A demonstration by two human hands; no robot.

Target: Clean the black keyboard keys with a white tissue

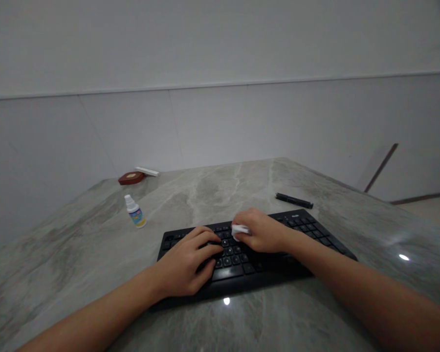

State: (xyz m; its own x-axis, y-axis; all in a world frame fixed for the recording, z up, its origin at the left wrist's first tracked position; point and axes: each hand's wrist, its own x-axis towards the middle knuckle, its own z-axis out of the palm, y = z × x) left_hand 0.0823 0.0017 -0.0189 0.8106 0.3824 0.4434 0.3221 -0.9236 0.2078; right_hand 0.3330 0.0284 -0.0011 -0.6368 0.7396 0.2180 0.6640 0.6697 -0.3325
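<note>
A black keyboard (pixel 227 274) lies at a slant on the grey marbled table. My left hand (pixel 190 264) rests over its left half, fingers spread across the keys, holding nothing. Over the middle keys, my right hand (pixel 258 230) is closed around a crumpled white wipe (pixel 239 230), which sits at the keys near the upper rows. My right wrist and forearm hide part of the keyboard's right side, and my left hand covers many of the left keys.
A small white bottle with a blue and yellow label (pixel 135 212) stands left of the keyboard. Behind its right end lies a black pen-like stick (pixel 294 200). A reddish-brown box (pixel 131 178) and a thin white bar (pixel 147 171) lie at the far left, near the wall (pixel 220 122).
</note>
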